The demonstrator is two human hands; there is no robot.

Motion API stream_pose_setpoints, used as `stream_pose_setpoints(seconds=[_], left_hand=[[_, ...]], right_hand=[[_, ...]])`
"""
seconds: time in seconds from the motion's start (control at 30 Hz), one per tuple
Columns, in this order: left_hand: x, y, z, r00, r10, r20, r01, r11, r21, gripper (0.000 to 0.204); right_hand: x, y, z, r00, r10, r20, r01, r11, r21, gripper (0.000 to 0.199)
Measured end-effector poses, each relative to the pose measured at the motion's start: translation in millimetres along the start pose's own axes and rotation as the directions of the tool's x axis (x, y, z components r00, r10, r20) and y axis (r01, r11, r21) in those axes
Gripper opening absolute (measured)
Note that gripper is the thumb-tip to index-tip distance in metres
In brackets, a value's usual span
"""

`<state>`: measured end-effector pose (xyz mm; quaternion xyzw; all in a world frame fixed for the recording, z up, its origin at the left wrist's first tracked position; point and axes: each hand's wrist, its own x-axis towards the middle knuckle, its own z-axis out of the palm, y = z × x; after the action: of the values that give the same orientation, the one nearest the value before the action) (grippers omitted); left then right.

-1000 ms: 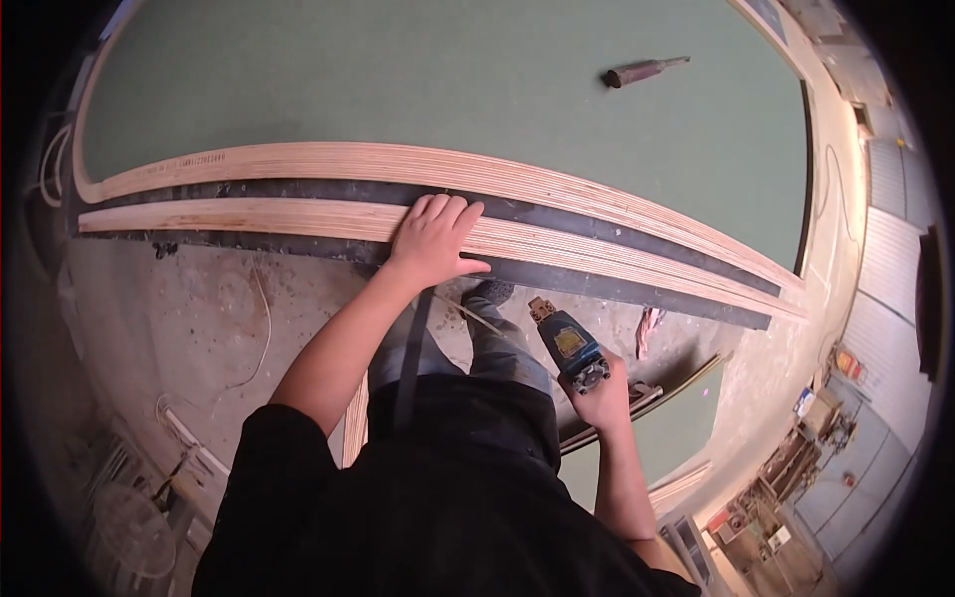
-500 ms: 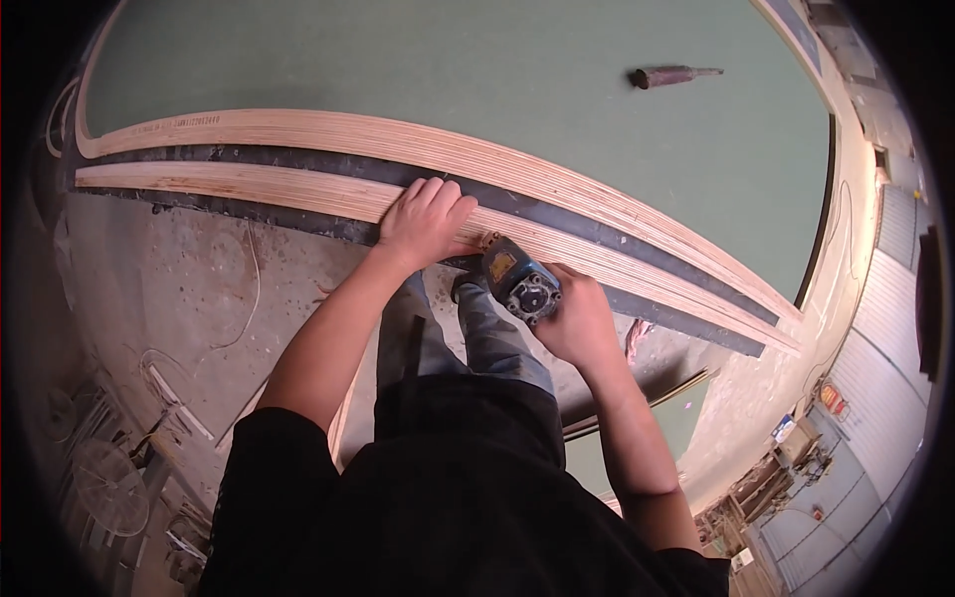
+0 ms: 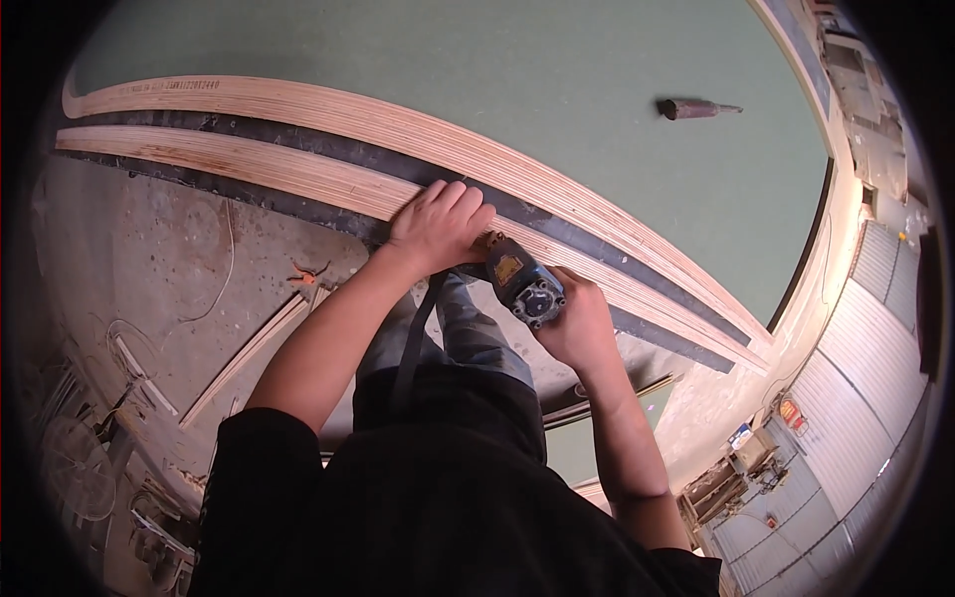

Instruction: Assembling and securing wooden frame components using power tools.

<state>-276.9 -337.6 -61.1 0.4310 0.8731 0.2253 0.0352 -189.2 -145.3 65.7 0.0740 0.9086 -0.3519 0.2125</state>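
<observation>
A long light bundle of thin wooden strips [image 3: 269,164] lies along the near edge of the work surface, edge grain up. My left hand [image 3: 443,227] grips it from above, fingers curled over its far side. Just to the right, my right hand [image 3: 582,323] is closed around the grip of a blue and black nail gun [image 3: 519,279]. The gun's nose is at the bundle's near side, close to my left hand; the exact contact point is hidden. Parallel behind runs a second layered wooden bundle [image 3: 418,134], a dark strip [image 3: 398,159] between them.
A large green board [image 3: 477,60] spreads beyond the bundles. On it lies a rusty cylindrical tool [image 3: 696,108] with a thin end. An orange tool [image 3: 308,273] and loose wooden strips [image 3: 244,358] lie on the floor at left, near a round fan [image 3: 78,476].
The view has turned slightly and the bundles sit further left in it. Both hands and the nail gun have shifted a little to the right along the near bundle.
</observation>
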Motion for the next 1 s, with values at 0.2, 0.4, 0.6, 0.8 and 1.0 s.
stream_pose_setpoints(seconds=[0.2,0.4,0.6,0.8,1.0], left_hand=[[-0.1,0.4,-2.0,1.0,-0.011,0.015,0.012,0.998,-0.057,0.051],[0.5,1.2,-0.7,1.0,0.014,-0.002,-0.014,0.999,-0.046,0.051],[3.9,6.5,-5.0,1.0,0.006,0.004,-0.007,1.0,0.016,0.059],[9.1,13.2,-13.0,0.999,0.007,0.049,-0.007,1.0,0.005,0.062],[-11.5,-15.0,-40.9,0.976,-0.097,0.197,0.078,0.992,0.101,0.064]], right_hand=[[-0.7,-1.0,2.0,0.999,0.04,0.022,-0.04,0.999,-0.021,0.031],[-9.6,8.8,5.5,1.0,0.014,0.001,-0.014,1.0,-0.017,0.036],[-92.4,41.1,-7.9,0.994,0.078,-0.077,-0.059,0.974,0.218,0.033],[-187.5,113.4,2.1,0.922,0.354,-0.157,-0.246,0.848,0.469,0.03],[-221.6,142.8,-24.3,0.855,0.469,-0.222,-0.262,0.759,0.595,0.026]])
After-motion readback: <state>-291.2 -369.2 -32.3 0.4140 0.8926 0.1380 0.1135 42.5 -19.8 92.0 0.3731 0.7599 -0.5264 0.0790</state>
